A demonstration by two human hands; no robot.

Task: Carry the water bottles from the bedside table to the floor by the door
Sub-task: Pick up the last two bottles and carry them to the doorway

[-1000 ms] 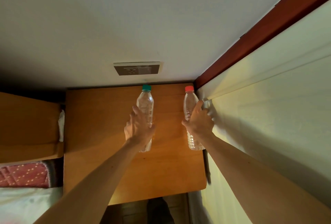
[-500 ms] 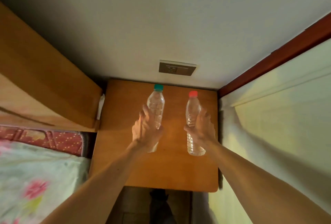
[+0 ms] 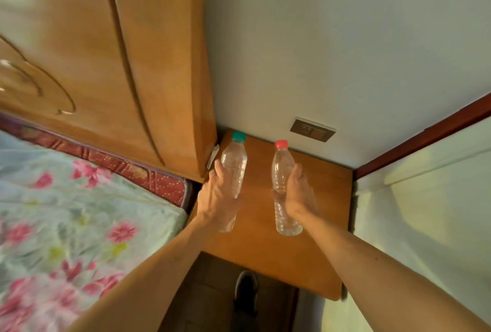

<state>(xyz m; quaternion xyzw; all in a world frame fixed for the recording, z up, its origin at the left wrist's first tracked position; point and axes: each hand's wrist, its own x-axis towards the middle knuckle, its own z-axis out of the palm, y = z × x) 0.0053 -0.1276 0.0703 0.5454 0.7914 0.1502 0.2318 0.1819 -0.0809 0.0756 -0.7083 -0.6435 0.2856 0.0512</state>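
The bed [image 3: 66,212] with its flowered sheet fills the left side, its big wooden headboard [image 3: 106,66] standing against the pale wall [image 3: 332,39]. Wedged into the corner between that headboard and a light-coloured surface on the right [image 3: 425,212] sits the small wooden table [image 3: 292,260]. It is a cramped spot, which I'd say is why the person faces it square on and reaches in with both arms at once.

The left hand [image 3: 216,196] is wrapped round the middle of the green-capped bottle [image 3: 235,161], its fingers [image 3: 219,169] curled about the clear plastic. The right hand [image 3: 297,190] grips the red-capped bottle [image 3: 281,161] the same way, fingers [image 3: 296,172] closed round its waist. Both bottles are upright over the table top, a little apart from each other, caps toward the wall. From here I cannot tell whether their bases have left the wood. Taking one in each hand looks like a way to make a single trip, and holding them at the waist keeps them steady and level.

A switch plate [image 3: 313,129] is set in the wall just above the table. Down below the table's near edge, a dark shoe [image 3: 245,286] shows on the floor. The door is nowhere in sight, so the carrying is all to come.
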